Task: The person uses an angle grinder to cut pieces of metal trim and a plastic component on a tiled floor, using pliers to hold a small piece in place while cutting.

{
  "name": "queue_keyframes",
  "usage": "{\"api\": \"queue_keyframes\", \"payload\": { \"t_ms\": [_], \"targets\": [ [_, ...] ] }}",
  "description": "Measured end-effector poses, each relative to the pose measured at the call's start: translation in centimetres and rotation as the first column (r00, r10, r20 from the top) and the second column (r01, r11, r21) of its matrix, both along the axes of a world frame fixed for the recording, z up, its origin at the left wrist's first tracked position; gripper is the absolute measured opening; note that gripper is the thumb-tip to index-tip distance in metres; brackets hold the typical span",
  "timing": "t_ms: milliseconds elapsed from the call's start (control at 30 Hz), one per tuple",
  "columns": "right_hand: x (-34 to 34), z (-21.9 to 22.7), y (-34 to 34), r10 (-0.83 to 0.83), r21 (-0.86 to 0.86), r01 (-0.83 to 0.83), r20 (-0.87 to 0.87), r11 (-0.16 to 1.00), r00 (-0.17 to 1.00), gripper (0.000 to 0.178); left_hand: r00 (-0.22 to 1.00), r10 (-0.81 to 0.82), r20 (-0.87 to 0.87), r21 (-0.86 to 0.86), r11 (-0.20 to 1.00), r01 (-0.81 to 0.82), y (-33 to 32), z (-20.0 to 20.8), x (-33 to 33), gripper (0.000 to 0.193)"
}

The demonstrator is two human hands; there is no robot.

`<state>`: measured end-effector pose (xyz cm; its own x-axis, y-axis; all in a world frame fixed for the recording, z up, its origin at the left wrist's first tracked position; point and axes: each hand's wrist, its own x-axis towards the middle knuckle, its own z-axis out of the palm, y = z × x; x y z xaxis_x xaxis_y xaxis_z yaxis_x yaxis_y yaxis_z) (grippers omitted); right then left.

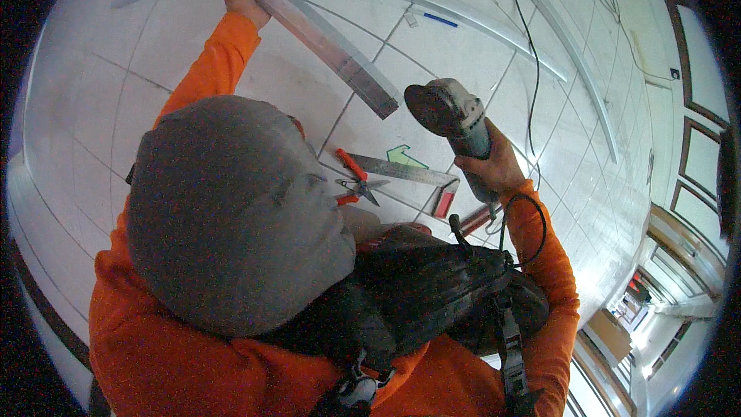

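Observation:
My left hand (245, 1) is closed around a metal profile (324, 42), a long silvery channel slanting from the upper left toward the middle. Its near end (377, 96) points at the grinder, with a small gap between them. In my right hand (500, 161) is an angle grinder (472, 135), gripped by its dark body. The grinder's disc (432, 112) faces left, above the floor; whether it spins I cannot tell. Below lie red-handled tin snips (360, 184), spread apart, beside a try square with a steel blade (401, 169) and a red handle (444, 200).
Other long metal profiles (440, 1) lie across the tiled floor at the back and right. A black cable (532, 69) runs down near my right hand. A blue pen (440, 20) lies beyond. Grey cloth (231, 216) and a black bag (432, 286) block the lower view.

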<state>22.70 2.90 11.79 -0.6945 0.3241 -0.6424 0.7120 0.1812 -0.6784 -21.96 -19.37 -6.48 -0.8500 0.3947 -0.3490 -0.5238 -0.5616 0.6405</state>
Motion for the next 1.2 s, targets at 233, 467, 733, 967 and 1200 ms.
{"api": "queue_keyframes", "payload": {
  "t_ms": [233, 467, 733, 967, 1200],
  "targets": [
    [0.3, 0.4, 0.0, -0.128, 0.061, 0.129, -0.012, 0.990, 0.992, 0.068, 0.998, 0.060, -0.002, -0.097, 0.994, -0.060, -0.5, -1.4, -0.6, 0.061],
    [1.0, -0.2, 0.0, -0.054, 0.103, 0.048, 0.056, 0.994, 0.997, 0.066, 0.998, 0.024, 0.057, 0.014, 1.000, -0.025, -0.3, 1.4, -0.1, 0.050],
    [1.3, -1.0, 0.3, 0.039, 0.184, -0.044, 0.031, 0.982, 0.999, 0.070, 0.999, 0.045, 0.015, -0.021, 0.999, -0.045, -0.8, -0.3, -1.3, 0.061],
    [0.9, -0.8, 0.0, 0.025, 0.101, -0.027, 0.028, 0.994, 0.999, 0.077, 0.999, 0.047, -0.009, 0.050, 0.998, -0.047, -2.1, -3.7, -4.1, 0.063],
    [0.7, -0.7, 0.1, 0.072, 0.144, -0.078, 0.045, 0.986, 0.996, 0.080, 0.967, -0.227, -0.112, 0.556, 0.793, 0.250, -2.7, -4.0, -3.3, 0.061]
  ]
}}
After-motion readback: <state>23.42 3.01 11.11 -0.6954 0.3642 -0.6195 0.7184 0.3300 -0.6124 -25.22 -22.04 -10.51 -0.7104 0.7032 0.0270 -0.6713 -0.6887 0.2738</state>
